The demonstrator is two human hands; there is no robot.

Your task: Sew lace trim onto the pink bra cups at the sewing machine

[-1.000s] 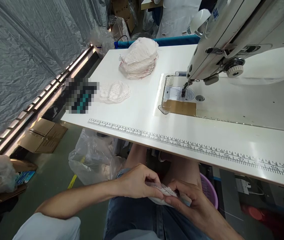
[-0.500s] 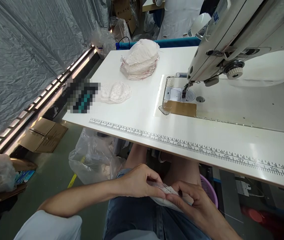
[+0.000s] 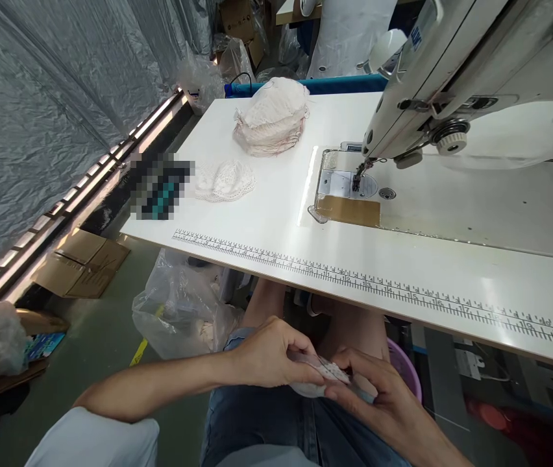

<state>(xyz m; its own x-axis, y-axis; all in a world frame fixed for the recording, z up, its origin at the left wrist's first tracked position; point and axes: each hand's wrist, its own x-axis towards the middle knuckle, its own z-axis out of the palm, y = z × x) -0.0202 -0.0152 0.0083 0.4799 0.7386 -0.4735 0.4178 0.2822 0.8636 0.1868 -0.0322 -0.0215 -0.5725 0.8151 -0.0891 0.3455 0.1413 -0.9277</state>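
Observation:
Above my lap, my left hand [image 3: 274,355] pinches a small white fabric piece with a lace-like edge [image 3: 331,371] between thumb and fingers. My right hand [image 3: 378,389] grips the same piece from the other side, thumb and fingertips close to the left thumb. Part of the fabric is hidden behind the fingers. Beyond the hands, on the white table [image 3: 257,224], lies a flat white lace piece [image 3: 225,180]. Farther back rests a stack of pale fabric pieces [image 3: 272,117] with loose threads at its edges.
A sewing machine [image 3: 432,97] stands on the table's right, its presser foot [image 3: 357,180] over the metal plate. A printed ruler runs along the front edge. Below are a clear plastic bag [image 3: 179,311], a purple basket [image 3: 405,366] and a cardboard box [image 3: 82,263]. A person in white is behind.
My hands stay almost in place with the fabric. The fabric's edge has turned slightly between the fingers, and the right fingertips have shifted a little.

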